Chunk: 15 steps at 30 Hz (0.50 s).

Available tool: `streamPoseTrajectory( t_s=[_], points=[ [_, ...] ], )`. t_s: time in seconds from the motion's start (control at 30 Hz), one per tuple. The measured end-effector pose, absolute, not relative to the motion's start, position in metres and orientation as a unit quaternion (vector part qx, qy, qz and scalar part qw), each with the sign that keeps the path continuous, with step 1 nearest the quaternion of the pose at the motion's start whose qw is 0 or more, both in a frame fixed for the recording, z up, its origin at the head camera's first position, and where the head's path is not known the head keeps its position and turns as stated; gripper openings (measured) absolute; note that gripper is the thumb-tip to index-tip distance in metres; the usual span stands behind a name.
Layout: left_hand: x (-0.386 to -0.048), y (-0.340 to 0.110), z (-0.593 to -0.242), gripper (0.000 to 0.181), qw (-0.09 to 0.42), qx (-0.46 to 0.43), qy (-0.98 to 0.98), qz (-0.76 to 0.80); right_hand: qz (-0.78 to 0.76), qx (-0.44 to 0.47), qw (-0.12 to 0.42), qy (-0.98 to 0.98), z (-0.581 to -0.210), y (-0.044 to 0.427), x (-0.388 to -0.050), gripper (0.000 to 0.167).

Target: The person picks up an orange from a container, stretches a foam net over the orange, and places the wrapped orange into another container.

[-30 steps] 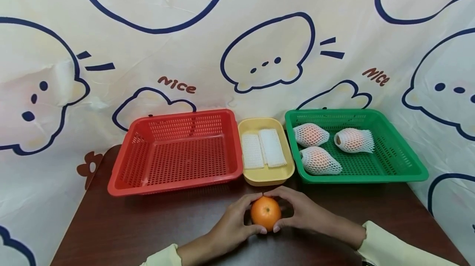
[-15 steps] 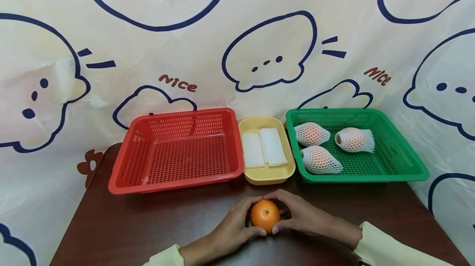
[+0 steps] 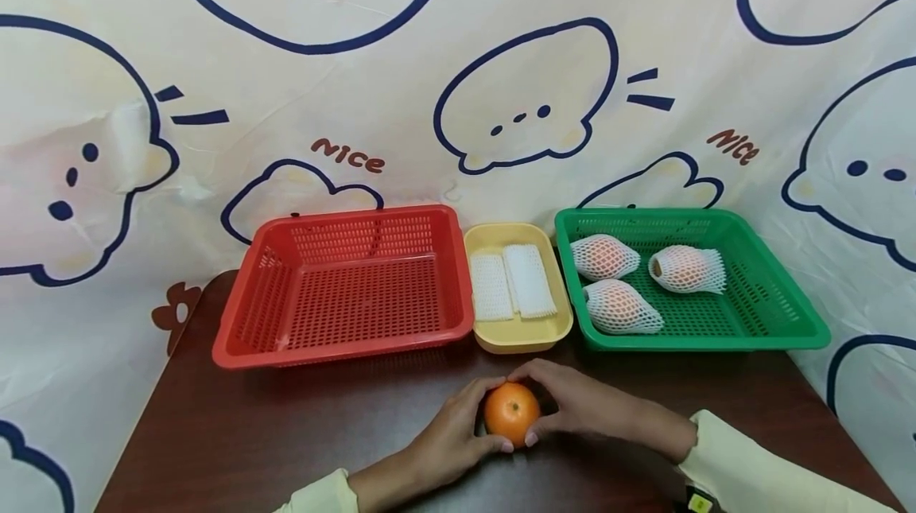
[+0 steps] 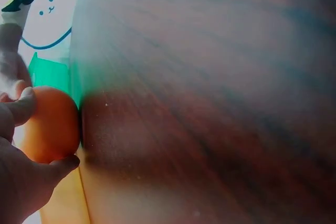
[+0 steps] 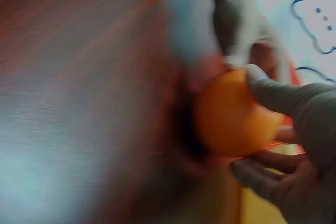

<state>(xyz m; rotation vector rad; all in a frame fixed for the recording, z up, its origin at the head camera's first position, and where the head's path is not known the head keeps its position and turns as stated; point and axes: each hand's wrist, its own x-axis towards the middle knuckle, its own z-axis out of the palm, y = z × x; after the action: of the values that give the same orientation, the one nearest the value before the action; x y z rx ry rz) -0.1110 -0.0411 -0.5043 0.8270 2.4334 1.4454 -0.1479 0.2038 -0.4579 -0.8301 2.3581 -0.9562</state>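
Observation:
An orange (image 3: pixel 511 414) sits at the front middle of the dark wooden table, its stem end facing up in the head view. My left hand (image 3: pixel 452 435) holds it from the left, thumb in front and fingers curving behind. From the right, my right hand (image 3: pixel 578 406) grips the same orange, its thumb at the front near the left thumb. In the left wrist view the orange (image 4: pixel 51 124) appears to touch the table. The right wrist view shows the orange (image 5: pixel 233 114) between the right thumb and fingers, with some blur.
Beyond the hands stands a yellow tray (image 3: pixel 521 344) with white foam net sleeves (image 3: pixel 529 281). To its left is a red basket (image 3: pixel 343 351). On its right, a green basket (image 3: pixel 758 340) holds three net-wrapped fruits (image 3: pixel 621 307). A printed cloth (image 3: pixel 401 99) hangs behind.
Both hands stay around the orange, which remains in nearly the same place. The right hand and forearm shift only slightly, and the head view drifts a little.

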Motion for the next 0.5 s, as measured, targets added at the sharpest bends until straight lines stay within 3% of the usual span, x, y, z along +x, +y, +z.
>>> streamPoseTrajectory(
  t_s=[0.1,0.23,0.33,0.5],
  points=[
    [-0.111,-0.041,-0.505,0.075,0.09,0.279,0.824,0.485,-0.309,-0.311,0.222,0.871,-0.438,0.199,-0.161,0.048],
    [-0.11,-0.041,-0.505,0.076,0.08,0.28,0.831,0.475,-0.251,-0.261,0.169,0.917,-0.408,0.186,-0.183,0.03],
    [-0.111,-0.04,-0.504,0.075,0.079,0.282,0.835,0.466,-0.194,-0.177,0.152,0.953,-0.392,0.178,-0.205,0.033],
    [-0.111,-0.04,-0.502,0.076,0.085,0.28,0.839,0.459,-0.125,-0.112,0.191,0.967,-0.384,0.167,-0.246,0.044]
  ],
)
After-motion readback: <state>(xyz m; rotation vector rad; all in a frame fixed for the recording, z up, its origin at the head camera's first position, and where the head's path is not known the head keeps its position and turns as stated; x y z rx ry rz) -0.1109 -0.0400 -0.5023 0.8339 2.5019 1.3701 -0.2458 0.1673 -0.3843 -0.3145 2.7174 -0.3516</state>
